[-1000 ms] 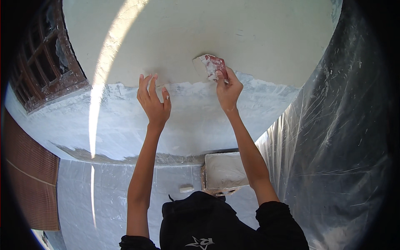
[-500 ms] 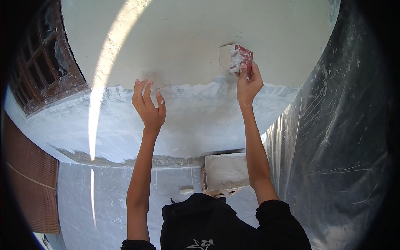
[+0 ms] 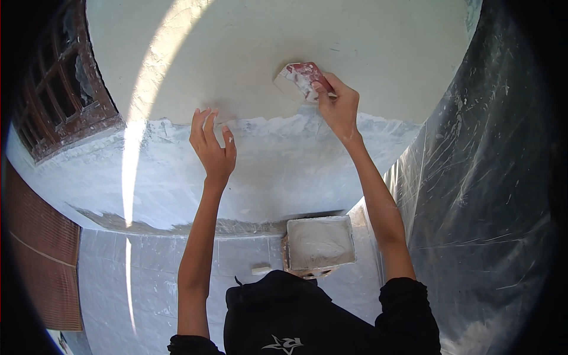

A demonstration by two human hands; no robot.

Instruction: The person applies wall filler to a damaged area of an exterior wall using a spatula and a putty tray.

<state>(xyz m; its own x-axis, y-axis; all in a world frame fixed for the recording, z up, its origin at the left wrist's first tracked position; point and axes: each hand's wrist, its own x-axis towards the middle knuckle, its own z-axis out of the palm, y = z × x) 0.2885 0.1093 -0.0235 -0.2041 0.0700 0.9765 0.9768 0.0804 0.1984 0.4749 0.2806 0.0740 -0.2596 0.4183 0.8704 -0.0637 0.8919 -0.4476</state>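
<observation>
Fingers (image 3: 197, 125) of the left hand (image 3: 214, 160) spread and slightly curved; those of the right hand (image 3: 343, 112) pinching a red scraper (image 3: 307, 76) against the thumb. From left to right: a brown ribbed panel (image 3: 44, 254), low at the margin; above it, a brown window frame (image 3: 65, 89) with a grid of bars; a curved band of sunlight (image 3: 131, 154) along the wall (image 3: 284, 171). The left hand lies near the ragged border between the wall's greenish upper zone and bluish-white lower zone; fingertip contact cannot be told. Next, a small white block (image 3: 261, 269) on the grey floor (image 3: 142, 260). The scraper, smeared with white paste, is at the greenish zone, just above the border, blade directed leftward. Below it, a rectangular tub (image 3: 289, 245) of pale paste. Far right, plastic sheeting (image 3: 485, 177).
</observation>
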